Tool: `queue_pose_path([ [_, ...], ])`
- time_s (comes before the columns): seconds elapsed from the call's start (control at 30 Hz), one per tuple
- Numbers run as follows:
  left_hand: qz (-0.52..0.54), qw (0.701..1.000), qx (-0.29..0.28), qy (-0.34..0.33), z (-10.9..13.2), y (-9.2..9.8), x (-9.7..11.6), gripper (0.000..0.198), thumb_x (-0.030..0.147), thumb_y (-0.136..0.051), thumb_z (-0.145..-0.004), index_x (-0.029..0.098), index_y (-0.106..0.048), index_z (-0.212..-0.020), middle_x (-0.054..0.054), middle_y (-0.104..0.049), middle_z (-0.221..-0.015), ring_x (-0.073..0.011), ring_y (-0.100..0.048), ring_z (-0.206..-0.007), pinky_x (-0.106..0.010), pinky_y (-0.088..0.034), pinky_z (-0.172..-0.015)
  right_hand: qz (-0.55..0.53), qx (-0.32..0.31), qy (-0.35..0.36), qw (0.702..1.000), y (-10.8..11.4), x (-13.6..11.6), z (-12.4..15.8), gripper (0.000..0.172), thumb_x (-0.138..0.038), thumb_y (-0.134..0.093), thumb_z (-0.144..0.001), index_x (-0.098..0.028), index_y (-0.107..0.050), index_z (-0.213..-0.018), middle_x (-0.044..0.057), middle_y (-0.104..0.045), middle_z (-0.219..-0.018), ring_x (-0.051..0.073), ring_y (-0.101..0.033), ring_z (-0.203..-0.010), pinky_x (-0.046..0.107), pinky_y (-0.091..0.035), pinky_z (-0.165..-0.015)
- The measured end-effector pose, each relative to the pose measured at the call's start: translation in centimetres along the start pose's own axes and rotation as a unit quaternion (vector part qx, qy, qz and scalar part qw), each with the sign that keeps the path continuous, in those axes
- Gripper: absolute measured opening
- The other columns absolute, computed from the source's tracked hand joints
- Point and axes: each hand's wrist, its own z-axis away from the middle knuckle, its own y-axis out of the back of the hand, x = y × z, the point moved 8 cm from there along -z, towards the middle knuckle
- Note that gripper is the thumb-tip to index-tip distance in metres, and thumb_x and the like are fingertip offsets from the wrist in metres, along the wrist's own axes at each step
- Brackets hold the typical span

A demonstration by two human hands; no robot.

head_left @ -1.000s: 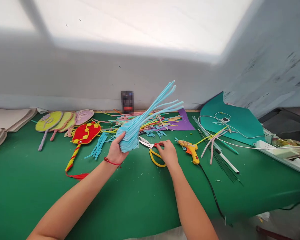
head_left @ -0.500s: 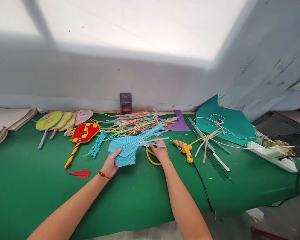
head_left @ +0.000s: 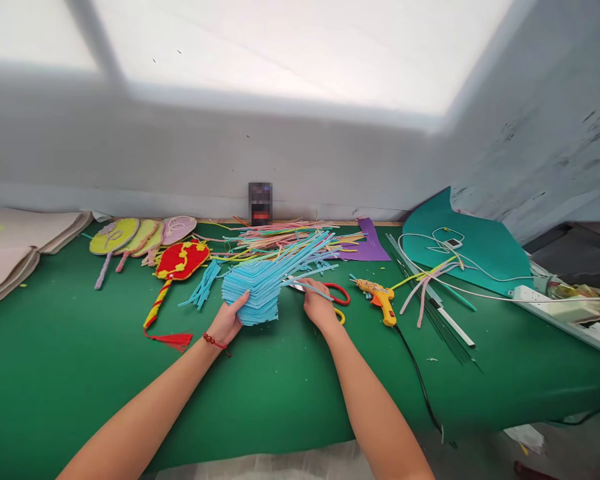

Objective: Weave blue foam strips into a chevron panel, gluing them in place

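Note:
My left hand [head_left: 229, 320] is closed on the lower left edge of a light blue pipe-cleaner panel [head_left: 253, 290], thumb on top. Its rows are packed in a chevron pattern, and long loose ends fan out to the upper right. My right hand [head_left: 319, 303] is closed around the middle of a pair of scissors [head_left: 338, 294]. The red and yellow handle loops stick out to the right of it, and the blades point left towards the panel. Fingers hide the pivot. Cut blue pipe-cleaner pieces [head_left: 203, 285] lie left of the panel.
Behind lies a pile of coloured pipe cleaners [head_left: 280, 237], with a phone [head_left: 261, 203] against the wall. Decorated fans [head_left: 183, 260] lie left. On the right are a yellow glue gun [head_left: 383, 299] with a black cord, thin wires, a teal sheet [head_left: 430, 227] and a power strip [head_left: 525, 293].
The scissors have turned in my right hand: their handles now stick out to the right instead of below left. My left hand still holds the panel. The view has shifted slightly left.

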Motion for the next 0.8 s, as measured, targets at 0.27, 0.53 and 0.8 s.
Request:
queue_pose_path([
  [0.27, -0.001, 0.999, -0.034, 0.034, -0.4, -0.3, -0.9, 0.057, 0.013, -0.074, -0.069, 0.015, -0.058, -0.123, -0.012, -0.07, -0.108, -0.0281, -0.062, -0.107, -0.039, -0.049, -0.097, -0.005, 0.067, -0.115, 0.991, 1.0, 2.7, 0.2, 0.046, -0.012, -0.043, -0.08, -0.021, -0.058, -0.123, 0.009, -0.059, -0.122, 0.025, -0.048, -0.114, 0.038, -0.031, -0.1],
  [0.53, 0.003, 0.998, -0.044, 0.035, -0.8, 0.3, -1.0, 0.065, 0.021, -0.078, -0.066, 0.014, -0.055, -0.126, -0.011, -0.07, -0.108, -0.0293, -0.063, -0.107, -0.046, -0.048, -0.098, 0.1, 0.032, -0.15, 0.983, 1.9, 3.5, -4.4, 0.051, -0.01, -0.037, -0.086, -0.017, -0.044, -0.136, 0.011, -0.068, -0.099, 0.021, -0.058, -0.102, 0.033, -0.035, -0.093],
  [0.8, -0.004, 0.998, -0.062, 0.016, -0.7, 0.1, 0.0, 0.058, 0.026, -0.081, -0.063, 0.015, -0.061, -0.117, -0.01, -0.068, -0.113, -0.0296, -0.061, -0.11, -0.046, -0.046, -0.1, 0.161, 0.026, -0.15, 0.975, 2.7, 6.1, -7.5, 0.042, -0.01, -0.042, -0.086, -0.016, -0.057, -0.124, 0.015, -0.067, -0.102, 0.022, -0.06, -0.096, 0.029, -0.041, -0.078],
])
